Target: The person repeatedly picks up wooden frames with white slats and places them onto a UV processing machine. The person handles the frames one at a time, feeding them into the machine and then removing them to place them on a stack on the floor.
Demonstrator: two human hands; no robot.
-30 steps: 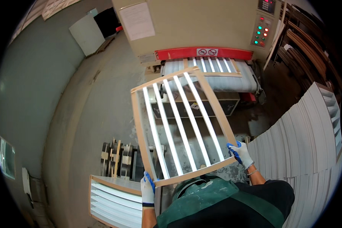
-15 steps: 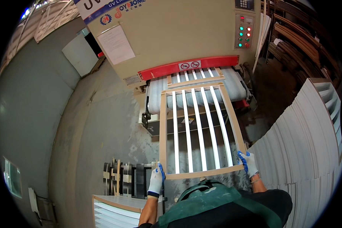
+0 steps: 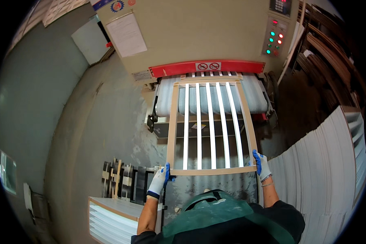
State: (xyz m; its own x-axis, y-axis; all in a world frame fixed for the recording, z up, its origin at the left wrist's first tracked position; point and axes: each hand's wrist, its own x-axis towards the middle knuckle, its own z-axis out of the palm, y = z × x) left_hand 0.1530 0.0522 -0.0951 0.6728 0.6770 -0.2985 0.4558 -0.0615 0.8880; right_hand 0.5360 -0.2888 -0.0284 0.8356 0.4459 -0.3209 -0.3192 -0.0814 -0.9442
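A rectangular slatted frame with tan edges and several white slats stretches between my gloved hands. My left hand, in a white and blue glove, grips its near left corner. At the near right corner, my right hand is closed on the side rail. The frame's far end lies over the mesh conveyor belt. Just beyond it, another slatted frame is mostly hidden under the red guard bar of a large beige machine.
Stacked pale panels rise at the right. A slatted panel stack stands by my left forearm, near a black roller stand. A grey wall runs along the left. The control panel has lit buttons.
The held frame has moved forward, farther over the belt, with both hands still on it. The frame ahead has slid deeper under the red bar. My view has also shifted.
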